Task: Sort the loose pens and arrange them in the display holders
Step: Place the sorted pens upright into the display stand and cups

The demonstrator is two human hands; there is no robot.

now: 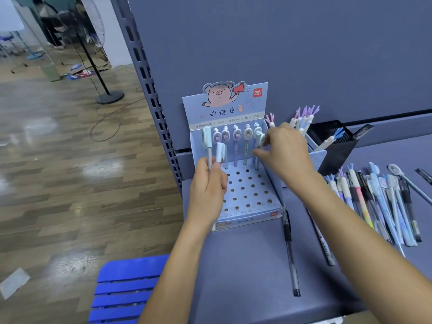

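Pens [236, 146] with oval character caps stand upright in the back row of holes of a pale blue cardboard display holder [245, 220]. It sits at the left edge of the grey shelf [245, 265], its pig-printed header card against the back panel. The other rows of holes show no pens.

The left hand [208, 190] is raised over the holder's left front corner, fingers curled round two upright pens: a pale-capped pen [208, 146] and a white-capped pen [221, 152].

The right hand [287, 155] reaches over the holder's right wall. Its fingers pinch the top of a mint-capped pen [258, 148] at the right end of the back row, the pen's lower end down at the perforated base.

Just right of the holder, antler-topped pens [304, 118] stand beside a black mesh cup [336, 146]. Toward the shelf's right side lies a heap of loose pens [383, 202]. A black gel pen [289, 249] and a patterned pen [322, 242] lie apart nearer the front edge.

A blue slatted stool [124, 288] stands on the wood-patterned floor below.
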